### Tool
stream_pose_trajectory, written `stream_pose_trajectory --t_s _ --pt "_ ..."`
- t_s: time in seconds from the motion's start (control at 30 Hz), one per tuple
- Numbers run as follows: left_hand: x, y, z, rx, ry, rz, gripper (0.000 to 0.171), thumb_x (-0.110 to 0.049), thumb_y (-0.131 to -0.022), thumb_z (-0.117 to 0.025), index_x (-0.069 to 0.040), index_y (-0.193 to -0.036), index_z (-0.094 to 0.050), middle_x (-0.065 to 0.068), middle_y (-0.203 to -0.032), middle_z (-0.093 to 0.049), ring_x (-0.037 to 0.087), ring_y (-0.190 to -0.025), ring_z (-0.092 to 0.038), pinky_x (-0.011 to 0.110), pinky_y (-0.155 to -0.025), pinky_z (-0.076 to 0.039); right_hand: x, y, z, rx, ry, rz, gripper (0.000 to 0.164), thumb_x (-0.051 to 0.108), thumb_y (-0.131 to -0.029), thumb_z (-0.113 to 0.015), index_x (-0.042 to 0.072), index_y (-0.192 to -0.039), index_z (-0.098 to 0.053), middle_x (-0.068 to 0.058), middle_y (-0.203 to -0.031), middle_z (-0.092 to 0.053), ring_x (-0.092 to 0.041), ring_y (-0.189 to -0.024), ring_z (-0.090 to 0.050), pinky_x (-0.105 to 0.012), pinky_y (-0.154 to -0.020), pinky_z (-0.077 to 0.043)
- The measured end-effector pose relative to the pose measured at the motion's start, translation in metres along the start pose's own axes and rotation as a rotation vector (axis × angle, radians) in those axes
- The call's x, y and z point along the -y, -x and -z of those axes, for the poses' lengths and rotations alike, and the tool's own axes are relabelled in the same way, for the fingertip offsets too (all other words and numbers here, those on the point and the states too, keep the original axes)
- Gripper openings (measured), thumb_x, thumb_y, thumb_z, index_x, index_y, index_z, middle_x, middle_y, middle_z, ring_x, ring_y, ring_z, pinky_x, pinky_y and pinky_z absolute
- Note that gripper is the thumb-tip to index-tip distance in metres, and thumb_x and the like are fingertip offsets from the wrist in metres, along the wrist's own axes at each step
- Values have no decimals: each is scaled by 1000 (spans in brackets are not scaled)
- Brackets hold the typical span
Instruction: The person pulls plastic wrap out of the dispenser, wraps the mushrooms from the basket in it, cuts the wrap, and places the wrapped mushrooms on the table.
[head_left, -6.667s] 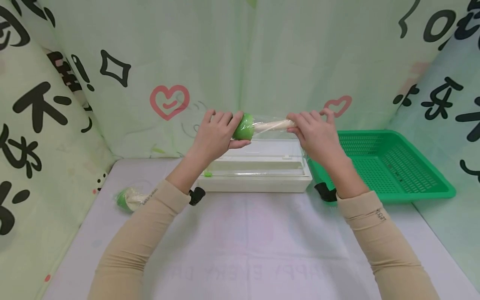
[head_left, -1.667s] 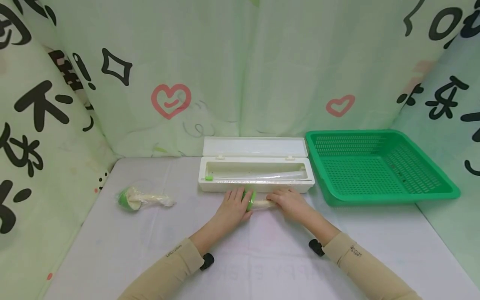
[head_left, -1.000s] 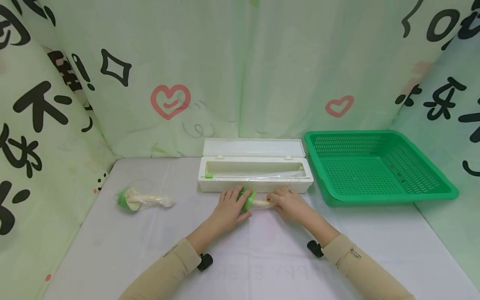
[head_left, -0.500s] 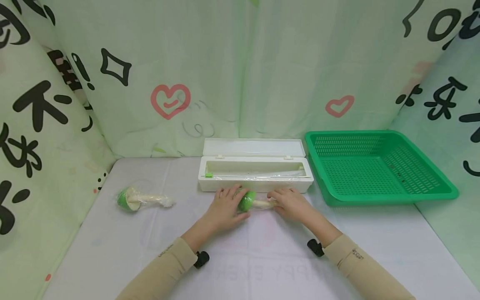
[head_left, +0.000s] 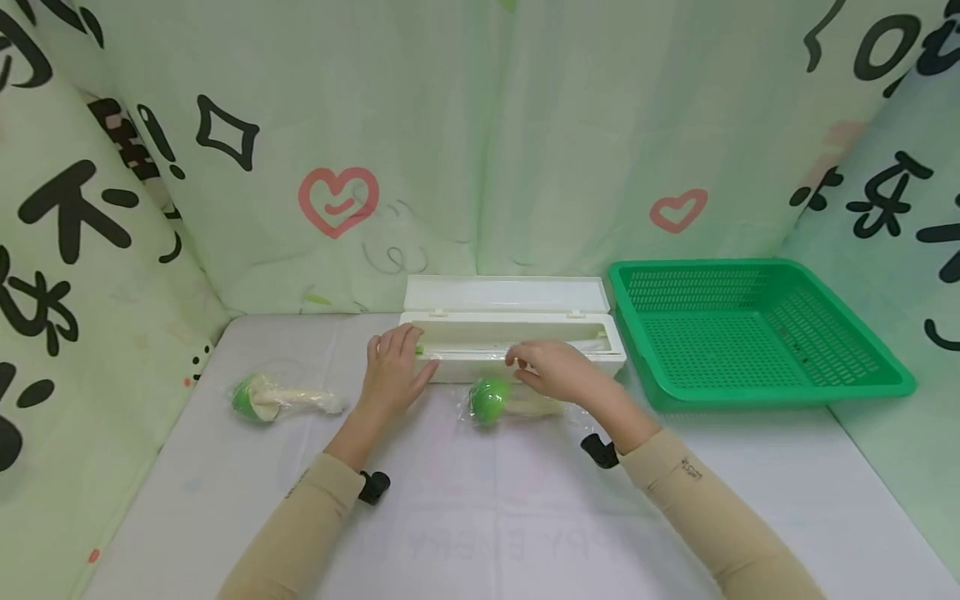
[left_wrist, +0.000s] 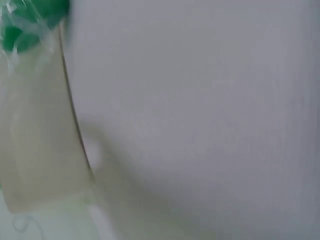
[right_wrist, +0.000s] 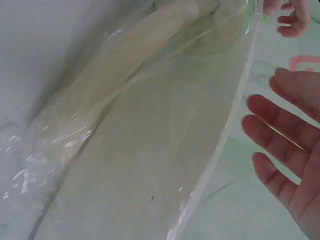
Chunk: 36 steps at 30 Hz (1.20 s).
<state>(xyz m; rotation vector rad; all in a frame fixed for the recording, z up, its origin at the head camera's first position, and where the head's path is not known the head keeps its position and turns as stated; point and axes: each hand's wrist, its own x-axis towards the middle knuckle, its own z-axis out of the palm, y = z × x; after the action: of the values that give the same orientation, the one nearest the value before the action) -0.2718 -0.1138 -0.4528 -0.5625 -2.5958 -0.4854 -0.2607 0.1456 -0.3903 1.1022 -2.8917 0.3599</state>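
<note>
A wrapped thing with a rounded green head [head_left: 490, 401] and a cream handle [head_left: 534, 407] lies in clear film before the white cling film dispenser [head_left: 480, 373]. The dispenser's lid stands raised. At its left end is my left hand [head_left: 390, 375], thumb apart from the fingers, beside the small green slider [head_left: 420, 350]. Over the front edge hovers my right hand [head_left: 558, 368]; in the right wrist view its loosely bent fingers [right_wrist: 280, 130] hold nothing. A second wrapped thing [head_left: 277, 398], also green and cream, lies at left. The left wrist view does not show the left hand.
A green slotted basket [head_left: 772, 396] stands right of the dispenser, close beside it. The white-covered table [head_left: 480, 508] spreads in front. Printed pale green curtains [head_left: 600, 150] enclose the back and both sides.
Earlier both hands held the wrapped thing in the air, then on the table. Now both have let go of it. The left hand has moved up and left, the right slightly up and left.
</note>
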Motion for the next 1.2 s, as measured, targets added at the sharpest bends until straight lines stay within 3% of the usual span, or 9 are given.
stream_pose_trajectory --t_s 0.1,0.23,0.57,0.73,0.9,1.2 --pt "9 -1 -1 81 -21 40 58 -40 -86 -59 0 -126 -43 17 -127 -44 33 -117 -37 51 -98 -23 10 -22 0 -95 11 44 17 11 -85 -63 8 -101 -63 -4 -91 -64 -20 -82 -60 -33 -70 -48" --pt "16 -1 -2 120 -17 58 60 -42 -86 -58 1 -126 -43 18 -127 -43 34 -118 -36 52 -99 -21 23 -51 -5 -150 67 73 19 16 -87 -62 11 -105 -63 -3 -96 -62 -20 -87 -59 -36 -71 -46" --pt "23 -1 -5 116 6 47 58 -45 -85 -58 -1 -121 -44 17 -127 -43 34 -118 -35 54 -98 -21 50 -104 -18 -20 150 63 22 21 -89 -60 15 -109 -61 -1 -102 -58 -19 -96 -55 -36 -79 -44" --pt "25 -1 -6 98 -10 46 54 -44 -83 -61 -3 -114 -45 15 -123 -43 32 -115 -36 53 -96 -23 56 -114 -25 13 159 63 19 24 -89 -59 15 -106 -64 0 -102 -58 -19 -96 -55 -37 -82 -43" --pt "27 -1 -8 70 -28 31 53 -43 -81 -62 -3 -112 -46 14 -120 -45 31 -112 -39 51 -93 -26 58 -120 -30 29 176 47 19 28 -90 -57 16 -101 -66 1 -98 -57 -16 -91 -53 -32 -75 -41" --pt "28 0 -11 139 -54 46 55 -45 -85 -58 -4 -120 -44 13 -125 -39 30 -117 -35 51 -94 -24 60 -121 -34 54 240 35 17 26 -91 -54 16 -101 -64 2 -102 -59 -15 -94 -54 -31 -75 -39"
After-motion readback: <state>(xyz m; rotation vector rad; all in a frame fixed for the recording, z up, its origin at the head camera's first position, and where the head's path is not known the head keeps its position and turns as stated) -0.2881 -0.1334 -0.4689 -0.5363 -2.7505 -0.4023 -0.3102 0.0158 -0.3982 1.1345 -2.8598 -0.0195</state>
